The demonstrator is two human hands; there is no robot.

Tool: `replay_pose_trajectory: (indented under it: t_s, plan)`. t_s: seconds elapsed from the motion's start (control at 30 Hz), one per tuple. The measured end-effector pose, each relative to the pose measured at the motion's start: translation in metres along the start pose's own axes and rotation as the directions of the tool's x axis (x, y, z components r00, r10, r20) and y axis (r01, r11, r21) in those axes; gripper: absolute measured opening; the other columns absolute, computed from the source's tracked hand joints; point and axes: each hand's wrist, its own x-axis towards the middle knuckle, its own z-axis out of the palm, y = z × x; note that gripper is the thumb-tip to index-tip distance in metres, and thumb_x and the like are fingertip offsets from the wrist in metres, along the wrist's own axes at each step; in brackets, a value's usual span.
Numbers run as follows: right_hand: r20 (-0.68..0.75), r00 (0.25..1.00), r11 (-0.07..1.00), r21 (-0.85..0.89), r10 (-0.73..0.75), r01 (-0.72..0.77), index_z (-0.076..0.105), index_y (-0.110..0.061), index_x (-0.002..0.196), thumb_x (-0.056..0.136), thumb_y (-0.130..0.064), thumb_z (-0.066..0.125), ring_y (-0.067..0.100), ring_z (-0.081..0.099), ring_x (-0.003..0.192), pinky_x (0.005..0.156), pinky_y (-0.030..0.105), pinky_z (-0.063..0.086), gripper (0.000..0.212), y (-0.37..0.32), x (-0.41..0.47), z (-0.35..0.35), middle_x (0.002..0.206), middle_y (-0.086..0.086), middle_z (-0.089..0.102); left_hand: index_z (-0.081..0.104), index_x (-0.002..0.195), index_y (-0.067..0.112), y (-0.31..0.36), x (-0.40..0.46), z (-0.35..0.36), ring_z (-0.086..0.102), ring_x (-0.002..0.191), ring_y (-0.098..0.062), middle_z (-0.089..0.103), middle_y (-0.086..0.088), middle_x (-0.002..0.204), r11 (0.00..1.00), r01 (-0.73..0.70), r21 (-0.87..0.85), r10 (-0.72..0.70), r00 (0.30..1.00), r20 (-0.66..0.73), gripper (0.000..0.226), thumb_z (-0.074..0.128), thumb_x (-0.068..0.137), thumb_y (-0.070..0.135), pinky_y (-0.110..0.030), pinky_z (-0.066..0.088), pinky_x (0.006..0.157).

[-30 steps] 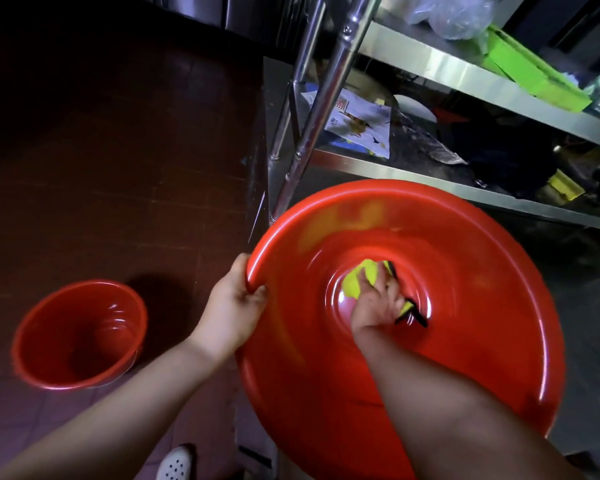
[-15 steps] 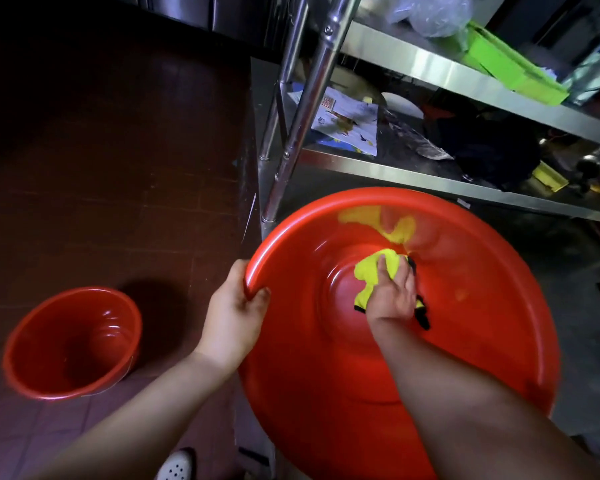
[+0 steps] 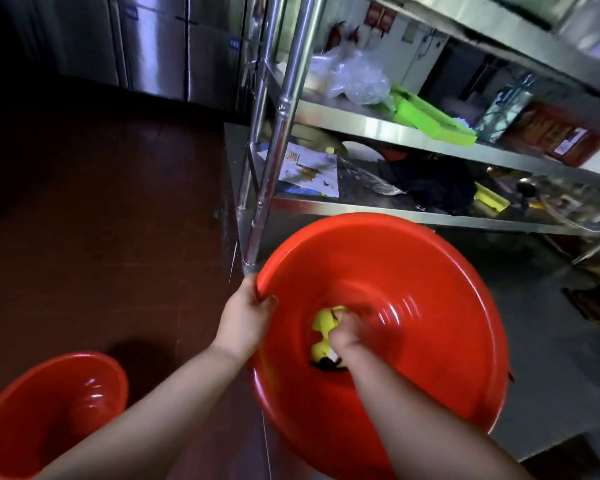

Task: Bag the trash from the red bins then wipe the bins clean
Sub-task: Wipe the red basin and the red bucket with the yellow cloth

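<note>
Shifted since the earlier frames: cloth and right hand now sit lower and further left in the bin's base, off the far wall where they were half a second back — judged a circular wiping stroke in progress, bagging apparently done, no trash visible in either bin.

Item 1 — steel shelving (image 3: 395,128): behind the work, carrying a green tray (image 3: 430,117), clear plastic bags (image 3: 354,81) and papers (image 3: 309,168).

Item 2 — large red bin (image 3: 413,258): tipped toward the viewer, mouth open to the camera, held off the floor just in front of the shelving's lower tier.

Item 3 — second red bin (image 3: 32,393): standing on the dark tiled floor at lower left, well apart, interior glossy.

Item 4 — left hand (image 3: 245,317): clamped on the large bin's near-left rim, thumb inside, fingers outside, steadying it.

Item 5 — right hand (image 3: 347,337): motion-blurred, arm reaching deep into the bin, fingers bunched on the cloth.

Item 6 — yellow cloth (image 3: 323,327): pressed against the bin's base, a dark edge showing beneath.
</note>
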Motion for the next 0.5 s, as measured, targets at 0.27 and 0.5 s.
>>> replay_pose_trajectory:
  t_s: [0.27, 0.5]
  plan:
    - [-0.314, 0.720, 0.776, -0.102, -0.619, 0.622, 0.057, -0.038, 0.126, 0.074, -0.001, 0.064, 0.003, 0.039, 0.125, 0.101, 0.007, 0.020, 0.064, -0.050, -0.048, -0.106, 0.139, -0.011, 0.038, 0.062, 0.092, 0.013, 0.040, 0.015, -0.015, 0.066, 0.057, -0.014, 0.069, -0.007, 0.071, 0.970, 0.128, -0.205, -0.098, 0.984, 0.150, 0.020, 0.058, 0.084, -0.005, -0.022, 0.053, 0.052]
    - [-0.012, 0.496, 0.413, -0.573, -0.868, 0.708, 0.023, -0.036, 0.147, 0.074, 0.003, 0.060, 0.020, 0.021, 0.140, 0.111, 0.039, 0.019, 0.090, -0.094, -0.041, -0.157, 0.156, -0.008, 0.018, 0.061, 0.101, 0.009, 0.065, 0.020, -0.004, 0.066, 0.082, -0.037, 0.068, -0.023, 0.092, 0.990, 0.124, -0.071, -0.106, 0.970, 0.221, 0.021, 0.061, 0.082, -0.001, -0.045, 0.054, 0.080]
